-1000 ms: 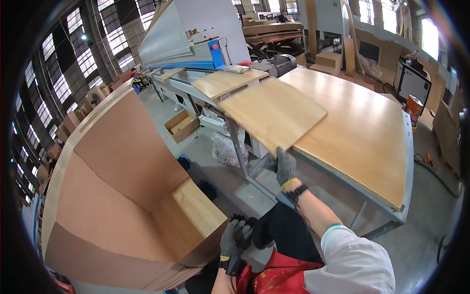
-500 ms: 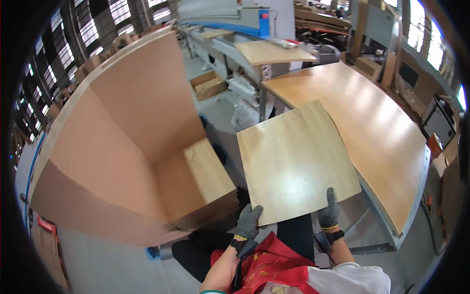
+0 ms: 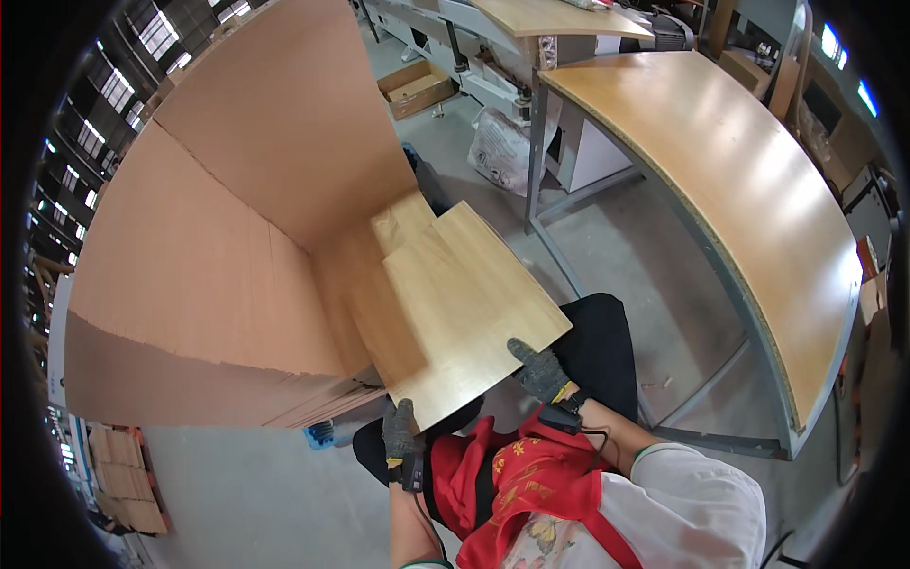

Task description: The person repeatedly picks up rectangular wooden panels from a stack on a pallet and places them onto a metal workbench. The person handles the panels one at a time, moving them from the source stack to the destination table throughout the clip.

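Note:
A flat, light wood-grain panel [image 3: 464, 313] is held between my two gloved hands, low in front of my body. My left hand [image 3: 399, 429] grips its near left corner, thumb on top. On the near right edge my right hand [image 3: 540, 370] is closed the same way, its fingers underneath hidden. The panel's far left part reaches over the bottom of a tall, brown board enclosure [image 3: 237, 228]. Another pale wood panel [image 3: 402, 220] lies in that enclosure, partly covered by the one I hold. Whether the two panels touch, I cannot tell.
To the right stands a table with a wood-coloured top [image 3: 720, 152] and a grey metal frame. Beyond the enclosure an open cardboard box [image 3: 417, 90] and a clear plastic bag [image 3: 502, 152] rest on the floor. Stacked brown boards [image 3: 128, 474] are at the lower left.
Both hands have carried the panel from beside the table leftward and down, over the enclosure's bottom. My view has tilted lower. Both hands still grip the panel.

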A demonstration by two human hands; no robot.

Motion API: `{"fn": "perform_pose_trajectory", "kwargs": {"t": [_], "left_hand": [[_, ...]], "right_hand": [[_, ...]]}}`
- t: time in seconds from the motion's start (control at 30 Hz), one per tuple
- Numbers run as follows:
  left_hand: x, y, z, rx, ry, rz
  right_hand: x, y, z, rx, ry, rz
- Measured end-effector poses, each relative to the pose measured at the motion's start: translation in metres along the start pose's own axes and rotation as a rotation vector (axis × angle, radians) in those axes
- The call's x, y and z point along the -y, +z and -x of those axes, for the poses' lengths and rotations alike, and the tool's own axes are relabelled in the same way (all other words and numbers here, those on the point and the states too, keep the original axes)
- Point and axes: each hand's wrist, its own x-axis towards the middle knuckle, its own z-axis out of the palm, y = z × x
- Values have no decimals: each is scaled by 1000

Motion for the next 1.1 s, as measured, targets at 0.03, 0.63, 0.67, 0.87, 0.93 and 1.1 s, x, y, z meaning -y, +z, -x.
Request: {"fn": "perform_pose_trajectory", "kwargs": {"t": [0.03, 0.63, 0.67, 0.87, 0.93, 1.1], "left_hand": [[9, -3, -3, -9, -21, -47], [-18, 20, -71, -528, 399, -807], [-50, 38, -73, -357, 488, -710], [-118, 146, -150, 183, 659, -918], [-145, 200, -166, 285, 757, -896], [-160, 261, -204, 769, 990, -1249]], "right_hand": [[0, 2, 3, 18, -60, 247], [51, -7, -193, -4, 2, 1095], [49, -6, -205, -23, -3, 1036], [11, -20, -261, 63, -222, 1360], [-13, -102, -292, 201, -379, 1211], [71, -84, -213, -137, 306, -581]]}}
